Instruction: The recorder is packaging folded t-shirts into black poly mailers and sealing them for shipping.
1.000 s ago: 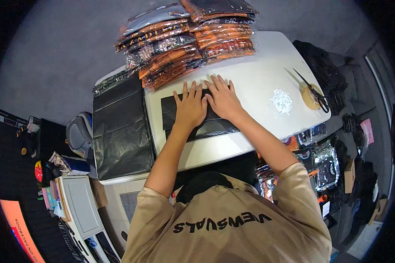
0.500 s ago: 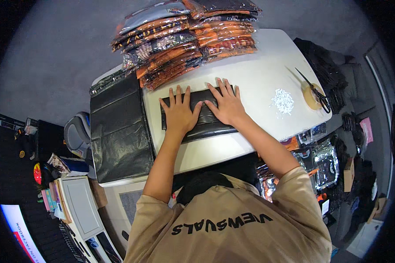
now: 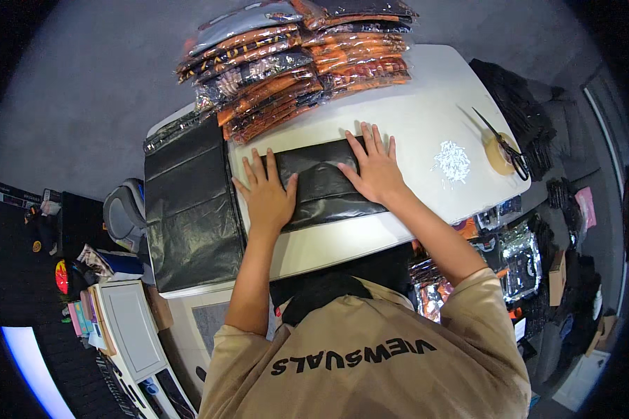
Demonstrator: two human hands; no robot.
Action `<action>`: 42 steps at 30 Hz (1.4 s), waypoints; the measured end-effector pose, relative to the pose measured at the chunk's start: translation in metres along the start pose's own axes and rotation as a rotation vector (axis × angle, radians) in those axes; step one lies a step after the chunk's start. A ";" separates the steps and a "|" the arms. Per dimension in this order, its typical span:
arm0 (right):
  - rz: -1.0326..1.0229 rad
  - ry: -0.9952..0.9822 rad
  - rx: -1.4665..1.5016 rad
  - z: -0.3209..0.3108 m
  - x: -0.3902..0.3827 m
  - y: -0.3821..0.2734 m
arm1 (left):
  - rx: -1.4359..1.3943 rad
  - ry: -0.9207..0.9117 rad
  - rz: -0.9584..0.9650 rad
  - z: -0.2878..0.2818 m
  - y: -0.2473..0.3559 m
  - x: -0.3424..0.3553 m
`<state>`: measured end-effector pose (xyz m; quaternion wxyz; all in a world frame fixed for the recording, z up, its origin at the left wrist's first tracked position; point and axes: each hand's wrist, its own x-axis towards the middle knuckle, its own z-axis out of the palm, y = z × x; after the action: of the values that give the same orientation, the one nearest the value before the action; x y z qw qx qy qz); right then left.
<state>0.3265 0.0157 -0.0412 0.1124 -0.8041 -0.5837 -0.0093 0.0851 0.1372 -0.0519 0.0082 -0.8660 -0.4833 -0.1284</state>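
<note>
A folded black plastic bag (image 3: 321, 183) lies flat on the white table (image 3: 426, 91), in front of me. On its left end rests my left hand (image 3: 268, 199), fingers spread, the palm partly over the bag's edge. My right hand (image 3: 377, 167) lies on the bag's right end, with the fingers stretched out toward the far side. Neither hand grips anything. Left of the bag, a stack of flat black plastic bags (image 3: 192, 202) covers that end of the table. Whatever is inside the folded bag, if anything, cannot be seen.
Piles of clear-wrapped folded garments (image 3: 272, 70) stand at the table's far edge. To the right lie a heap of small white pieces (image 3: 452, 164), a roll of tape (image 3: 497, 155) and black-handled scissors (image 3: 516, 160). A white cabinet (image 3: 129, 328) stands at lower left.
My hands have slid apart from the bag's middle toward its two ends, left hand leftward and right hand rightward. More of the bag's surface now shows between them.
</note>
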 end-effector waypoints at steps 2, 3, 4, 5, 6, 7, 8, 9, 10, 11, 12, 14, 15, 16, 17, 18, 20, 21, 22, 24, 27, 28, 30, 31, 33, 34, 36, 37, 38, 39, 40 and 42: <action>-0.034 0.015 0.039 -0.005 -0.006 -0.008 | -0.138 -0.023 0.112 -0.014 0.027 -0.005; -0.071 0.033 0.083 -0.007 -0.013 -0.014 | -0.165 -0.039 0.196 -0.022 0.042 -0.009; -0.079 0.031 0.086 -0.004 -0.018 -0.022 | -0.162 -0.038 0.188 -0.021 0.051 -0.018; -0.109 -0.004 0.069 0.000 -0.026 -0.029 | -0.170 -0.073 0.231 -0.021 0.059 -0.028; -0.136 -0.037 0.050 0.002 -0.032 -0.034 | -0.179 -0.108 0.277 -0.019 0.062 -0.035; -0.120 -0.071 0.063 0.002 -0.037 -0.034 | -0.170 -0.125 0.267 -0.019 0.060 -0.040; -0.125 -0.070 0.064 0.001 -0.042 -0.032 | -0.168 -0.123 0.262 -0.020 0.055 -0.046; -0.088 -0.077 0.047 0.000 -0.048 -0.025 | -0.152 -0.139 0.189 -0.024 0.053 -0.050; -0.053 -0.086 0.032 -0.003 -0.055 -0.019 | -0.134 -0.156 0.113 -0.029 0.048 -0.055; -0.037 -0.120 0.021 -0.007 -0.062 -0.012 | -0.125 -0.192 0.050 -0.034 0.043 -0.060; -0.035 -0.119 0.021 -0.009 -0.065 -0.006 | -0.125 -0.192 0.053 -0.038 0.036 -0.060; 0.009 -0.137 -0.009 -0.012 -0.068 0.002 | -0.098 -0.238 -0.006 -0.045 0.027 -0.058; 0.017 -0.110 0.001 -0.018 -0.064 0.000 | -0.113 -0.173 0.023 -0.053 0.030 -0.051; 0.009 -0.111 0.003 -0.022 -0.056 -0.007 | -0.110 -0.171 0.015 -0.054 0.032 -0.042; -0.013 -0.078 0.043 -0.027 -0.048 -0.015 | -0.149 -0.122 0.078 -0.053 0.038 -0.030; -0.031 -0.043 0.081 -0.028 -0.037 -0.021 | -0.188 -0.071 0.145 -0.052 0.045 -0.016; -0.064 0.011 0.112 -0.017 -0.014 -0.030 | -0.188 -0.042 0.184 -0.040 0.061 0.007; -0.068 0.019 0.084 -0.010 -0.002 -0.034 | -0.162 -0.060 0.186 -0.030 0.067 0.018; -0.069 0.033 0.055 -0.005 0.007 -0.034 | -0.134 -0.076 0.193 -0.022 0.070 0.026; -0.038 -0.008 0.043 0.002 0.011 -0.031 | -0.109 -0.104 0.166 -0.010 0.067 0.029; 0.069 -0.069 0.047 0.005 0.005 -0.020 | -0.107 -0.151 0.057 -0.001 0.055 0.023; 0.075 -0.068 0.050 0.004 0.003 -0.016 | -0.105 -0.153 0.063 0.000 0.050 0.021; 0.096 -0.096 0.031 0.003 0.000 -0.011 | -0.071 -0.149 -0.030 0.001 0.038 0.017; 0.099 -0.097 0.033 0.002 -0.002 -0.009 | -0.053 -0.146 -0.048 0.002 0.031 0.014; 0.100 -0.125 0.046 0.001 -0.005 -0.006 | -0.035 -0.136 -0.075 0.003 0.016 0.010; 0.100 -0.125 0.048 0.000 -0.006 -0.005 | -0.019 -0.123 -0.106 0.003 0.008 0.007; 0.120 -0.142 0.053 -0.002 -0.008 0.001 | -0.016 -0.111 -0.110 0.000 -0.004 0.002; 0.122 -0.140 0.051 -0.002 -0.010 0.006 | -0.062 -0.098 -0.100 -0.003 -0.008 0.000; 0.116 -0.098 0.090 -0.002 -0.014 0.010 | -0.108 -0.084 -0.092 -0.005 -0.011 -0.003; 0.118 -0.056 0.129 -0.002 -0.020 0.017 | -0.096 -0.069 -0.072 -0.016 -0.004 -0.005; 0.123 -0.058 0.126 -0.010 -0.026 0.020 | -0.099 -0.072 -0.067 -0.024 -0.002 -0.010; 0.096 0.005 0.525 -0.029 -0.037 0.025 | -0.402 -0.086 -0.106 -0.040 -0.004 -0.018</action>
<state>0.3414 -0.0315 -0.0220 0.3190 -0.7742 -0.5268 0.1460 0.0645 0.1186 -0.0181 -0.1921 -0.8284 -0.4925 -0.1854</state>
